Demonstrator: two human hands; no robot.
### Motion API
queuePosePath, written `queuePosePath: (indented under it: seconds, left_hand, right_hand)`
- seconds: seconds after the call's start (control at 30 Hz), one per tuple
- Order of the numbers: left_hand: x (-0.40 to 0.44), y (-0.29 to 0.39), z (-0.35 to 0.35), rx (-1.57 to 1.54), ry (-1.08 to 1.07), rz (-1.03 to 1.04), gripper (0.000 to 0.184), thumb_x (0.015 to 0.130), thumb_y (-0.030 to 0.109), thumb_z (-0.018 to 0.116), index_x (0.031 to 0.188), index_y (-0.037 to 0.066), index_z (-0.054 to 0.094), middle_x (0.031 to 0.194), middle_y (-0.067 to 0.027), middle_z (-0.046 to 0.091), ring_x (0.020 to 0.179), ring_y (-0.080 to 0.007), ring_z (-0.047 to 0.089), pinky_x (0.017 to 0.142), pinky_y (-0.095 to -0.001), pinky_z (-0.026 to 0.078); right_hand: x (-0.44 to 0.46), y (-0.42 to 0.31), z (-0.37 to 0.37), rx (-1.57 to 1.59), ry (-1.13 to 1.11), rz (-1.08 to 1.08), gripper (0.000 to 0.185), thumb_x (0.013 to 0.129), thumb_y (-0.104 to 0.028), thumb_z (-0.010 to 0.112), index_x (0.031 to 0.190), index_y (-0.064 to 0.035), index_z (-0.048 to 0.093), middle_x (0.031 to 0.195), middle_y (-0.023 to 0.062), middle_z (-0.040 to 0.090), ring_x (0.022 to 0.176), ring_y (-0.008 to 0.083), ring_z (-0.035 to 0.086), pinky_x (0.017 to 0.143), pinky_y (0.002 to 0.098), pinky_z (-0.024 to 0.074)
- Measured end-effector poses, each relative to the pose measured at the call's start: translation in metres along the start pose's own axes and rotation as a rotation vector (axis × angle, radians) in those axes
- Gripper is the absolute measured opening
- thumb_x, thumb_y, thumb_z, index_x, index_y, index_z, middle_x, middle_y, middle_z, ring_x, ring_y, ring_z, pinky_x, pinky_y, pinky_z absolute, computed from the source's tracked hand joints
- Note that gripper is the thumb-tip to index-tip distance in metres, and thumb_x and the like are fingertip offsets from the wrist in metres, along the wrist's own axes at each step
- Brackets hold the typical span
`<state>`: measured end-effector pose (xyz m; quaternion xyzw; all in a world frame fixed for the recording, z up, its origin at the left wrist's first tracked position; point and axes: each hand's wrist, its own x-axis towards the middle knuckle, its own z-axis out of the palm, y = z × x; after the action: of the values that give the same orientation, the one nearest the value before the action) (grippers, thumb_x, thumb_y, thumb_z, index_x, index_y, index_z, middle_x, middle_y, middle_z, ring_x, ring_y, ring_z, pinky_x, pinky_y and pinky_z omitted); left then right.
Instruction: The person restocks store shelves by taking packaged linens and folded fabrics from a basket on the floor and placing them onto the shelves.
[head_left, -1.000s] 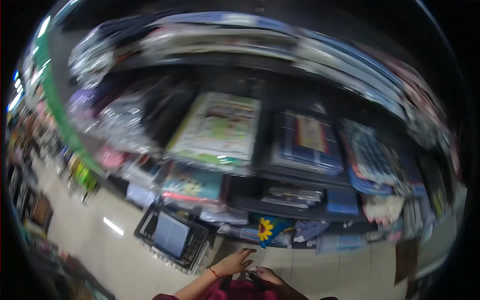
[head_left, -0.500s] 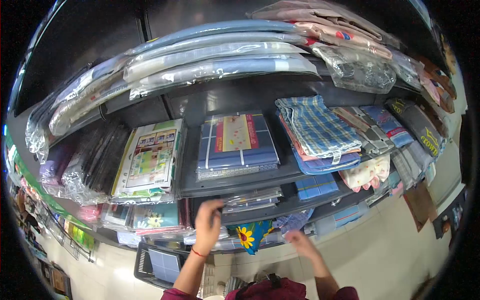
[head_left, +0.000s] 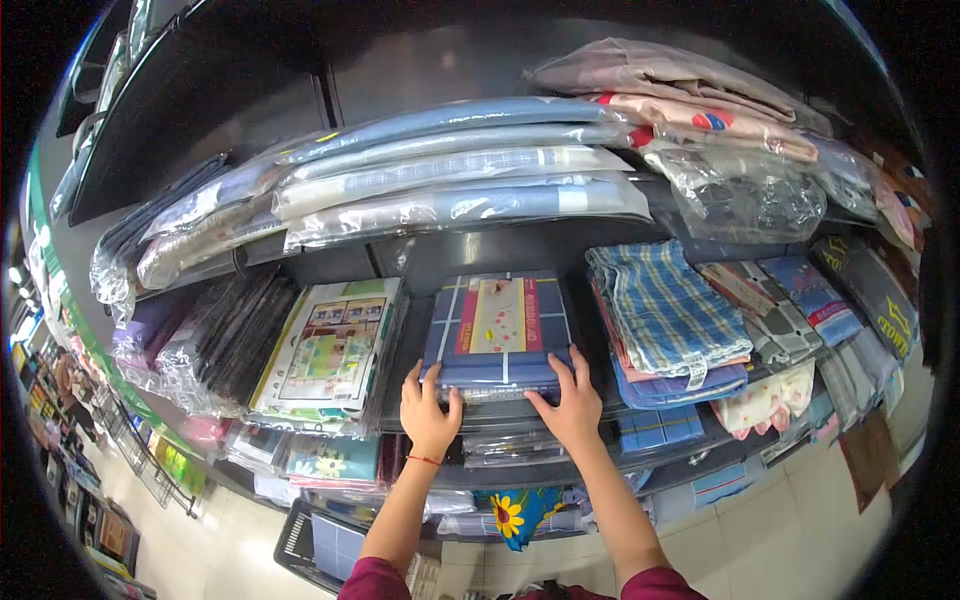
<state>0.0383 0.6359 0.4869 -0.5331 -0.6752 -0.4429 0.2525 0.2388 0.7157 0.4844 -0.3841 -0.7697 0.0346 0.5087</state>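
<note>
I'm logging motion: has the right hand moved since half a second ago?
Yes: the right hand has risen from below the edge of the black shelf to the navy packet on it.

Head-worn view, close, facing shelving (head_left: 490, 248) forward and down.

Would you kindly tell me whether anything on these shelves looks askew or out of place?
Yes: low at centre, the blue yellow-flowered cloth dangles to a loose point, and to the right the pink-edged white cloth droops, bunched, unlike the flat navy packet between left hand and right hand. No spill or damage shows.
</note>
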Motion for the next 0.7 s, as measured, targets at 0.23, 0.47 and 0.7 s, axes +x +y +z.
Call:
queuePosePath:
  seconds: [0.23, 0.47, 0.7]
  left_hand:
    - [-0.007, -0.003, -0.008, -0.089, 0.039, 0.057, 0.039, 0.067, 0.008, 0.058, 0.105, 0.006, 0.052, 0.107, -0.0185, 0.047, 0.101, -0.0353, 0.045, 0.086, -0.0403, 0.037]
    - [-0.035, 0.012, -0.052, -0.194, -0.038, 0.000, 0.038, 0.065, -0.006, 0.050, 0.101, 0.006, 0.054, 0.104, -0.0180, 0.045, 0.100, -0.0342, 0.044, 0.087, -0.0398, 0.036]
    - [-0.164, 0.036, -0.157, -0.408, -0.047, 0.093, 0.029, 0.065, 0.006, 0.060, 0.094, 0.010, 0.059, 0.096, -0.0135, 0.049, 0.090, -0.0283, 0.046, 0.079, -0.0370, 0.038]
  right_hand:
    - [-0.005, -0.001, -0.001, 0.069, 0.058, 0.028, 0.052, 0.059, -0.026, 0.075, 0.105, -0.0123, 0.055, 0.119, 0.0147, 0.044, 0.099, 0.0337, 0.052, 0.075, 0.0383, 0.0480]
    - [-0.028, -0.009, -0.025, 0.229, 0.108, 0.053, 0.044, 0.057, 0.000, 0.069, 0.098, -0.0068, 0.057, 0.114, 0.0156, 0.045, 0.104, 0.0332, 0.048, 0.087, 0.0377, 0.0419]
    - [-0.168, -0.031, -0.132, 0.188, 0.059, -0.002, 0.041, 0.053, -0.012, 0.072, 0.092, -0.0036, 0.063, 0.113, 0.0166, 0.043, 0.105, 0.0346, 0.047, 0.085, 0.0405, 0.0435]
